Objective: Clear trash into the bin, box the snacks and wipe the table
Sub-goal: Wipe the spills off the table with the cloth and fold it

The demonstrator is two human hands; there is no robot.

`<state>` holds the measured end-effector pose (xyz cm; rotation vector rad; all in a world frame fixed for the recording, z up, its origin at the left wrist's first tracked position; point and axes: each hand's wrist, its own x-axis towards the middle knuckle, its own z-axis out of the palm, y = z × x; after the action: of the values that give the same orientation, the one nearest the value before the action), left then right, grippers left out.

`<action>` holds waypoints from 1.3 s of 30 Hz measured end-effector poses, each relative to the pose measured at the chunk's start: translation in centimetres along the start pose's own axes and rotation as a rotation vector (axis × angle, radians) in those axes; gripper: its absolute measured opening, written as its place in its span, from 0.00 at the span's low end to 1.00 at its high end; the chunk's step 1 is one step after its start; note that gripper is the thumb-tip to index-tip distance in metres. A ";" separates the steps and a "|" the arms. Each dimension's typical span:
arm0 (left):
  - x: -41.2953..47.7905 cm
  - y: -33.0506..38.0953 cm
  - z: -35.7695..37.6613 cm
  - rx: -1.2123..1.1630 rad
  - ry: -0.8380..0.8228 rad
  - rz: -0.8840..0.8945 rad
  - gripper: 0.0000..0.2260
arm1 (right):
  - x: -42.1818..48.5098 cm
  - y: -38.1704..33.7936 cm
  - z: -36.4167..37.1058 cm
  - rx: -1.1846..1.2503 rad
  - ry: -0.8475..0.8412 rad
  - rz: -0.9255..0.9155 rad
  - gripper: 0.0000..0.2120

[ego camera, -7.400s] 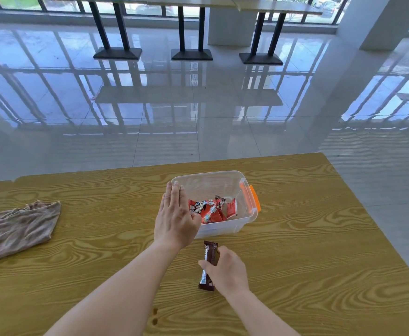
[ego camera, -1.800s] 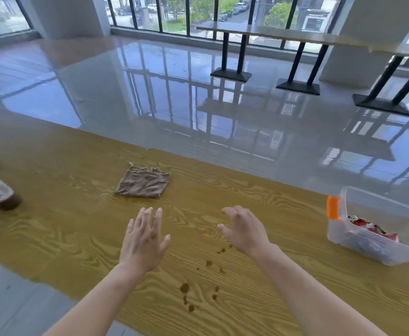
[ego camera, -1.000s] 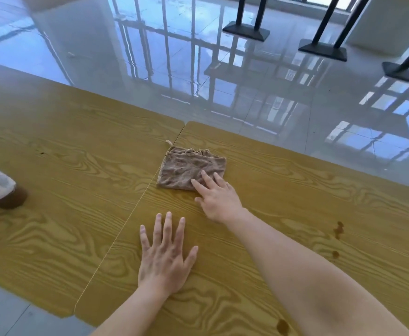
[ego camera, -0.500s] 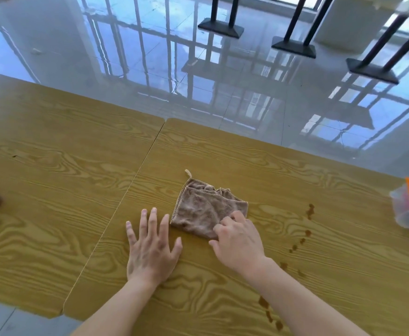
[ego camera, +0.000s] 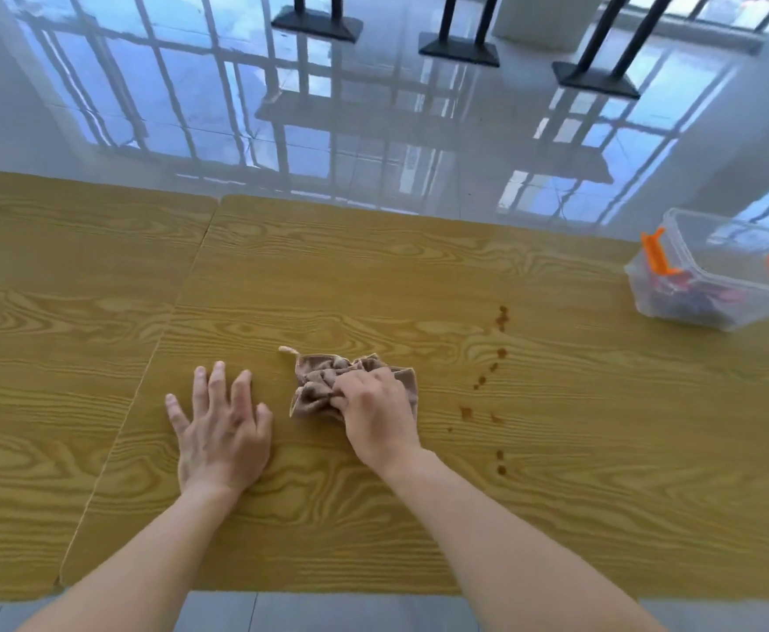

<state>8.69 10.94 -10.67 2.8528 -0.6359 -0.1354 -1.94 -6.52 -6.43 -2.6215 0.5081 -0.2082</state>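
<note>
Resting flat on the yellow wood-grain tabletop, the left hand is lying with fingers spread, just beside the crumpled brown cloth, which the right hand is gripping. Dark brown spots are dotting the surface further right. A clear plastic box with orange clips is sitting at the far right, holding red snack packets.

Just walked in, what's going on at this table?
A person seems about to wipe the wooden table. Their right hand grips a bunched brown cloth, while the left hand lies flat beside it. A trail of brown drips just right of the cloth is not yet wiped. A clear box holding snacks stands at the far right.
</note>
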 end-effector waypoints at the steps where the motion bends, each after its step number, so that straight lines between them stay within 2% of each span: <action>1: 0.1 -0.1 0.0 -0.002 -0.006 0.002 0.25 | 0.0 0.1 -1.2 0.186 0.001 0.100 0.06; 4: 0.0 -0.3 0.1 -0.009 -0.016 0.008 0.26 | -1.9 1.9 -5.3 0.637 0.050 0.352 0.05; 9: 0.0 -0.2 0.1 0.007 -0.042 0.032 0.26 | -9.4 7.8 -12.8 0.878 0.382 0.528 0.07; 10: -0.1 -0.1 0.1 0.010 -0.039 0.058 0.27 | -10.5 8.8 -13.9 0.851 0.432 0.536 0.06; 12: -0.4 0.3 0.0 0.010 -0.014 0.183 0.29 | -12.0 10.7 -14.9 0.649 0.459 0.520 0.05; 15: -1.8 3.0 0.4 -0.005 -0.021 0.394 0.30 | -14.0 12.6 -13.1 0.168 0.356 0.491 0.05; 17: -3.2 5.2 1.0 0.007 -0.080 0.424 0.32 | -15.9 12.7 -10.0 0.023 0.272 0.473 0.02; 18: -3.7 5.8 1.3 0.017 -0.101 0.413 0.33 | -17.2 12.3 -8.2 -0.039 0.205 0.451 0.04; 20: -4.1 6.3 1.8 0.049 -0.101 0.398 0.35 | -19.4 12.0 -5.5 -0.202 0.080 0.349 0.14; 22: -4.0 6.1 2.0 0.086 -0.100 0.389 0.36 | -19.9 13.8 -5.4 -0.319 -0.028 0.374 0.23; 26: -4.1 6.3 1.8 0.089 -0.097 0.368 0.36 | -17.8 18.0 -8.1 -0.306 -0.047 0.729 0.27; 28: -4.1 6.6 1.6 0.092 -0.111 0.359 0.36 | -17.0 17.8 -8.2 -0.287 -0.069 0.807 0.27; 30: -4.2 6.6 1.4 0.092 -0.113 0.349 0.36 | -17.7 15.6 -6.9 -0.287 -0.096 0.769 0.26; 33: -4.2 6.7 1.4 0.074 -0.105 0.352 0.36 | -20.7 11.7 -5.3 -0.362 -0.128 0.501 0.27; 35: -4.2 6.6 1.5 0.084 -0.103 0.347 0.36 | -20.6 11.8 -5.7 -0.403 -0.157 0.425 0.25; 37: -4.2 6.5 1.6 0.082 -0.092 0.351 0.36 | -18.6 13.8 -6.5 -0.407 -0.094 0.490 0.26; 39: -4.2 6.6 1.6 0.071 -0.075 0.350 0.35 | -15.8 15.3 -6.9 -0.338 -0.075 0.650 0.30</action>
<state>1.96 6.63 -10.50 2.7585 -1.1623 -0.1658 -22.90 -15.83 -8.41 -2.5934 1.4258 0.2022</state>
